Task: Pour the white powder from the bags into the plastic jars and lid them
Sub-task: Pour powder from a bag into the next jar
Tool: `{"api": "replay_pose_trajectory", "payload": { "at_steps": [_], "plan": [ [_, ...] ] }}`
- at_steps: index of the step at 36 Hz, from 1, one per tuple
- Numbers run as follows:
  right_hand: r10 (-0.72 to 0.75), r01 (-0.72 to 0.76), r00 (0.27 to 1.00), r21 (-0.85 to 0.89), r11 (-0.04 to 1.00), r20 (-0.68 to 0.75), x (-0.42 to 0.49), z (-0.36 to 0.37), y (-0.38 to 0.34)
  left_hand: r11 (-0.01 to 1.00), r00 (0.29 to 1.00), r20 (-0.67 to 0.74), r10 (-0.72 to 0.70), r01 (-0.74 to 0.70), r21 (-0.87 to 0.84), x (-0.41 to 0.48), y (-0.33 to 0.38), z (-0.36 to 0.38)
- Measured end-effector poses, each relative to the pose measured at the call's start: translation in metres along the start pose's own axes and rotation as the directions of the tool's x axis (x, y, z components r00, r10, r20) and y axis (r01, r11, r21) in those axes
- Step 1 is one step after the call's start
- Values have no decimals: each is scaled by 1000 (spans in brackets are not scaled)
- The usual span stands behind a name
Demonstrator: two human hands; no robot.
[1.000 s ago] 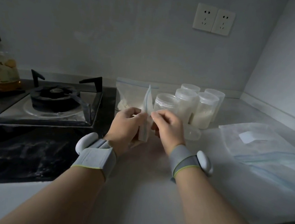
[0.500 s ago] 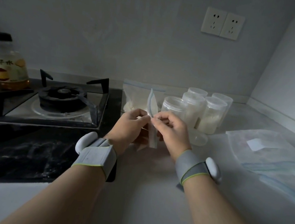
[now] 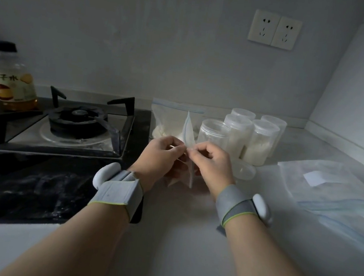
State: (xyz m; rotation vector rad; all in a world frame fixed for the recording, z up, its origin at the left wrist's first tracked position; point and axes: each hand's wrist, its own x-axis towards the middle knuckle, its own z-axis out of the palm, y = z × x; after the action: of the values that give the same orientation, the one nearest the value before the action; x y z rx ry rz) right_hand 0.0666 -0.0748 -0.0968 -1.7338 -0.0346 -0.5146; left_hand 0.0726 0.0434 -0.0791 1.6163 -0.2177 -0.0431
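One head-worn camera looks forward and down, close over the counter (image 3: pixel 176 229).

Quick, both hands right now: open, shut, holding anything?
Left hand: pinches the bag at its top edge.
Right hand: pinches the same bag.

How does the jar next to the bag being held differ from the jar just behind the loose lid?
The left jar, by the held bag, has no lid, its threaded neck bare; the right jar, behind the loose lid, is capped. The left jar looks empty; the right jar holds white powder in its lower part. Both are clear plastic and stand upright on the counter.
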Motion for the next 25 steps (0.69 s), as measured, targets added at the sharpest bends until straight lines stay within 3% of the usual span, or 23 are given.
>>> {"api": "replay_pose_trajectory", "payload": {
  "at_steps": [14,25],
  "plan": [
    [-37,36,999,-193,981,-6,1,-6,-2,978,996,5,87,-86,188,0,-1,2],
    [29,-28,1000,-111,993,2,4,-4,-1,983,995,3,99,-99,153,1,-3,-1]
  ]
}}
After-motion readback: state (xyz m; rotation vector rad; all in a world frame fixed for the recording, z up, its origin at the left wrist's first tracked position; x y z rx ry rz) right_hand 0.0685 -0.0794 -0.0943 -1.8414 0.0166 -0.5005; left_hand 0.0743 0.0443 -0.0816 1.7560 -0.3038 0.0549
